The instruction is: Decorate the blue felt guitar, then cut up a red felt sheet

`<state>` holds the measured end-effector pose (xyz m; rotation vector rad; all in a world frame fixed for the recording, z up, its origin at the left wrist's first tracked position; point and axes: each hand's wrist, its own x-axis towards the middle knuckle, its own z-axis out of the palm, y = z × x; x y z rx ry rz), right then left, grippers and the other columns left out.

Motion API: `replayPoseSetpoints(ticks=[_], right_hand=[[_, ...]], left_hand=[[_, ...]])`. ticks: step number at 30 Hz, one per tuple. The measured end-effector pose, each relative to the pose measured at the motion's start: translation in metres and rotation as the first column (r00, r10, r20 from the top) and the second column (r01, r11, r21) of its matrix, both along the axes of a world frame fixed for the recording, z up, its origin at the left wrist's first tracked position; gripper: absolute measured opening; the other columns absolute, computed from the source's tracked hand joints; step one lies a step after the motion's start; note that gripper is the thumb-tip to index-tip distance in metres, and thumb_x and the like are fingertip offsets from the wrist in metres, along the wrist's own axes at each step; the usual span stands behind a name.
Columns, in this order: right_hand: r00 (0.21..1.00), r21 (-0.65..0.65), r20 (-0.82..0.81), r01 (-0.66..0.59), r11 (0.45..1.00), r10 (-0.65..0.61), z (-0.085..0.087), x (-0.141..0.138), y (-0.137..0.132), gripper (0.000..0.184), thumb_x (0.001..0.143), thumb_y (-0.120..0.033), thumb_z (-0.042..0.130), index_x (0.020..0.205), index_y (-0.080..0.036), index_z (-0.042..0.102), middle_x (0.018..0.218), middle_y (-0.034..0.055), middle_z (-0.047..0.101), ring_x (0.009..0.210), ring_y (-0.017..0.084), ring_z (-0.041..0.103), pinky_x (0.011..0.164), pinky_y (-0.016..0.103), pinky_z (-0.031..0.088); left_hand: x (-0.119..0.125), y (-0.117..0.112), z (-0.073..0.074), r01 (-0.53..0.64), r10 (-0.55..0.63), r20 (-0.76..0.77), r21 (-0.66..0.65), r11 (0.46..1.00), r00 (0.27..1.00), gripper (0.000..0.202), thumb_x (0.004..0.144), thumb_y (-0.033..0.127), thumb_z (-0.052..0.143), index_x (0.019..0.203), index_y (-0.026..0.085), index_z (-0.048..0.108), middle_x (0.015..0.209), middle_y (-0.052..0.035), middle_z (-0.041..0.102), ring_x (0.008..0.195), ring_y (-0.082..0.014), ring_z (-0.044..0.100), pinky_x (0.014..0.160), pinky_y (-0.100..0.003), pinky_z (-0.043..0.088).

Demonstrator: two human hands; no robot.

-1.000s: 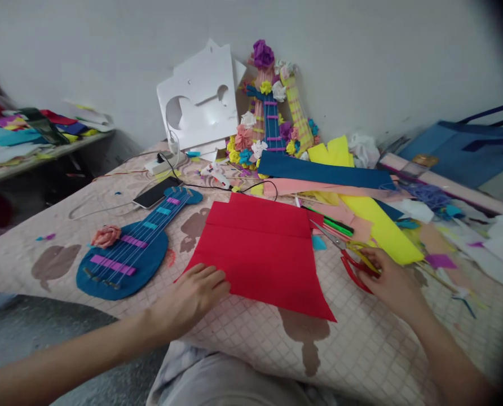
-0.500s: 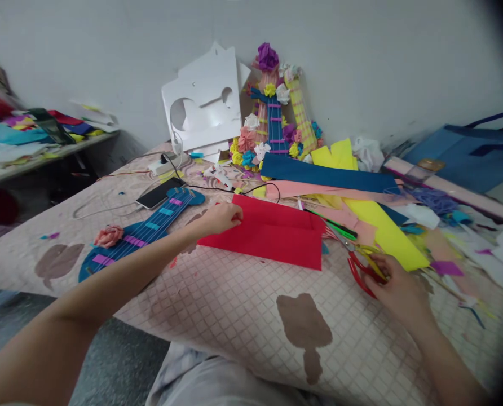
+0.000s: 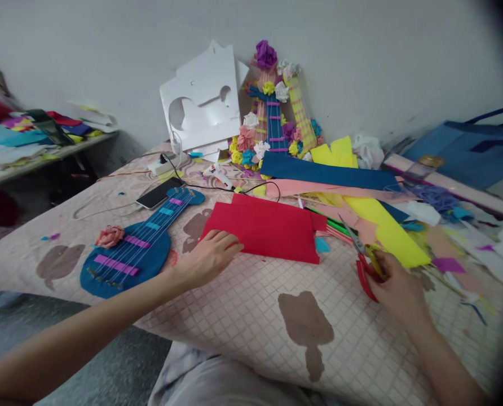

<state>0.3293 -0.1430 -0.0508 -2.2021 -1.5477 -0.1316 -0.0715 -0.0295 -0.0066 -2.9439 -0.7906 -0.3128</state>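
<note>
A red felt sheet (image 3: 268, 228), folded over, lies in the middle of the patterned table cover (image 3: 243, 316). My left hand (image 3: 207, 256) rests at its near left corner, fingers curled on the edge. My right hand (image 3: 397, 287) grips the handles of red and yellow scissors (image 3: 363, 259), whose blades point up and left toward the sheet's right end. A blue felt guitar (image 3: 133, 248) with purple strips and a pink rose lies to the left of my left hand.
A phone (image 3: 156, 193) and a power strip with cables lie behind the guitar. White card cutouts (image 3: 201, 104) and flowered felt guitars (image 3: 274, 113) lean on the wall. Blue, pink and yellow felt sheets (image 3: 361, 197) pile at the right; a blue bag (image 3: 467, 149) beyond.
My left hand folded the red sheet's near half away, then came back to its near left corner. My right hand lifted the scissors slightly, blades now pointing up.
</note>
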Motion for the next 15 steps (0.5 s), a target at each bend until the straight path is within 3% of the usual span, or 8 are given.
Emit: replayPoseSetpoints(ticks=[7,11,15], right_hand=[[0.997,-0.030,0.032,-0.068,0.997,0.069,0.001,-0.004,-0.001,0.038,0.078,-0.050,0.052,0.104,-0.022,0.055,0.089,0.0090,0.071,0.073,0.028,0.067,0.058,0.036,0.049],[0.986,-0.052,0.045,-0.155,0.986,0.158,0.004,-0.004,0.000,0.032,0.077,-0.044,0.052,0.099,-0.020,0.054,0.081,0.0091,0.069,0.068,0.027,0.066,0.056,0.035,0.048],[0.964,-0.087,0.044,-0.257,0.962,0.262,0.005,-0.002,-0.001,0.036,0.079,-0.044,0.052,0.105,-0.019,0.052,0.089,0.0102,0.069,0.075,0.027,0.067,0.061,0.035,0.050]], left_hand=[[0.001,0.009,-0.014,0.028,-0.017,-0.107,0.100,0.995,0.994,0.024,0.095,0.013,0.035,0.097,0.014,0.059,0.092,-0.0081,0.060,0.085,-0.0195,0.054,0.078,-0.035,0.040],[-0.002,-0.006,-0.012,0.057,-0.044,-0.129,0.098,0.994,0.991,0.022,0.094,0.012,0.037,0.092,0.015,0.058,0.088,-0.0070,0.060,0.080,-0.0183,0.052,0.075,-0.034,0.040],[-0.004,-0.022,-0.006,0.067,-0.054,-0.157,0.081,0.994,0.986,0.024,0.094,0.009,0.035,0.098,0.014,0.058,0.091,-0.0082,0.060,0.083,-0.0190,0.053,0.076,-0.035,0.041]])
